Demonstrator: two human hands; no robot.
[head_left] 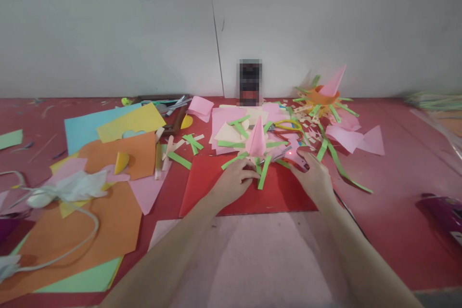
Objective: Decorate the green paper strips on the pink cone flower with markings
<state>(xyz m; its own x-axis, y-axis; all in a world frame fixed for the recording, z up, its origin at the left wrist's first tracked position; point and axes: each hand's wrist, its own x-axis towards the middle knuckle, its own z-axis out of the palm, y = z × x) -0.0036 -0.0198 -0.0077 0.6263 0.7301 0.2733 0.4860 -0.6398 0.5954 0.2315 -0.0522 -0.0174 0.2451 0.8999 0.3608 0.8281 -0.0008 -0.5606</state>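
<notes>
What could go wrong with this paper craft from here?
The pink tool in the right hand looks like a glue gun, its red light on. Its tip points toward the left hand, so a slip might burn the fingers. The green strips splay out below the pink cone; a hand could bend one. The dark cord beside the right forearm might snag.

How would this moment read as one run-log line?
left hand: at green strips around pink cone | right hand: holds tool with red light | near: red sheet, yellow-handled scissors | rest: orange paper, white cable
</notes>
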